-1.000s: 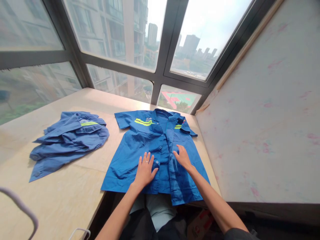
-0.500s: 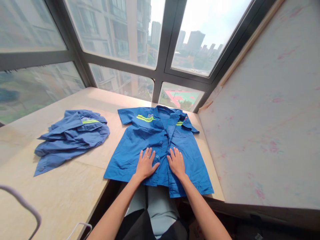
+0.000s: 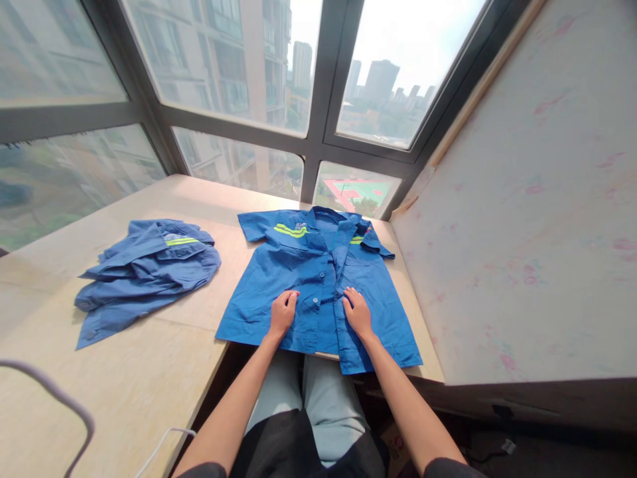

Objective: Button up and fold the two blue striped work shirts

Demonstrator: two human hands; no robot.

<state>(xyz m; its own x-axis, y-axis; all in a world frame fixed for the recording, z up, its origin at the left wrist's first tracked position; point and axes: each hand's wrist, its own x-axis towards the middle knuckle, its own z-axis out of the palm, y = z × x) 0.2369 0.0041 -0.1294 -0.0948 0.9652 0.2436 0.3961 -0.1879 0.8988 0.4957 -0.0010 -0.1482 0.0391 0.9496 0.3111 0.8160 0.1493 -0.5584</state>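
A blue short-sleeved work shirt (image 3: 298, 275) with yellow reflective stripes lies flat on the wooden table (image 3: 149, 372), front up, collar toward the window. My left hand (image 3: 282, 311) rests on its left front panel near the button line, fingers curled into the cloth. My right hand (image 3: 357, 311) lies on the right front panel beside the placket, fingers bent and pressed on the fabric. The shirt's lower hem hangs slightly over the table's near edge.
A second blue shirt (image 3: 146, 269) lies crumpled on the table to the left. Large windows (image 3: 239, 73) run behind the table. A pale wall panel (image 3: 522, 219) closes off the right side. A grey curved tube (image 3: 54, 398) shows at lower left.
Both hands slid up the shirt front and drew closer to the button line. Their flat, spread fingers have curled onto the cloth. The view shifted slightly.
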